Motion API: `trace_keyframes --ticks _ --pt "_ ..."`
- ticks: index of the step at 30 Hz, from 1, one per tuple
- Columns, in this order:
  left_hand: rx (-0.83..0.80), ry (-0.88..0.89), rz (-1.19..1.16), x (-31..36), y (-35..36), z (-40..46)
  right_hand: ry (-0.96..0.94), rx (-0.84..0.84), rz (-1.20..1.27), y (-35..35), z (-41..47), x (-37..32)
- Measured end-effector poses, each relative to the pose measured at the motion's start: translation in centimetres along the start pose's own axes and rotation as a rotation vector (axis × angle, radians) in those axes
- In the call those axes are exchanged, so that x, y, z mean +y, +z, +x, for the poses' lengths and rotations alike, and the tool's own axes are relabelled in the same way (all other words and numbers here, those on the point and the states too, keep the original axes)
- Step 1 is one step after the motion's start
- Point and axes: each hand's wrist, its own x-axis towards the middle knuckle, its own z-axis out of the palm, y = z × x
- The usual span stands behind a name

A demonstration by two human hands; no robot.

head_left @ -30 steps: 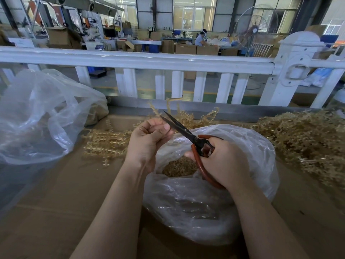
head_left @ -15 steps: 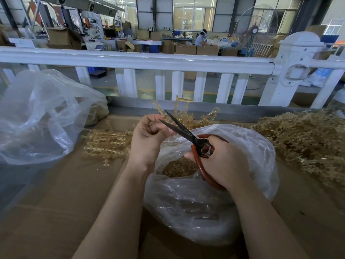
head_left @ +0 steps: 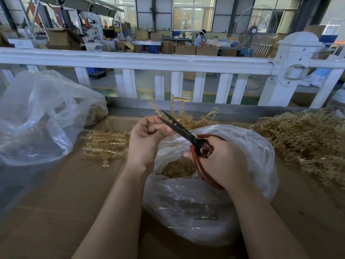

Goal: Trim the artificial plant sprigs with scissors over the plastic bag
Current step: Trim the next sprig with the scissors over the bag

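Clear plastic bag [head_left: 214,212] holding tan trimmings [head_left: 179,167], scissors [head_left: 186,134] above

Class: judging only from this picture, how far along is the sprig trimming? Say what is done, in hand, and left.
Done: trimmings already lie inside the open plastic bag. In hand: the left hand pinches a sprig above the bag while the right hand holds the scissors with blades at it. Left: a large pile of sprigs waits at right; the smaller bunch at left may be finished, unclear.
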Motion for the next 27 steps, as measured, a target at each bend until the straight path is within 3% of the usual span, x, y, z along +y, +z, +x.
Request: trace_keyframes --ticks 13,27 --pt "-0.003 -0.177 -0.161 0.09 0.09 0.03 -0.011 -0.009 0.03 -0.17 -0.05 -0.11" --pt "-0.025 -0.235 -0.201 0.72 0.07 -0.19 -0.013 -0.008 0.03 -0.43 -0.16 -0.39"
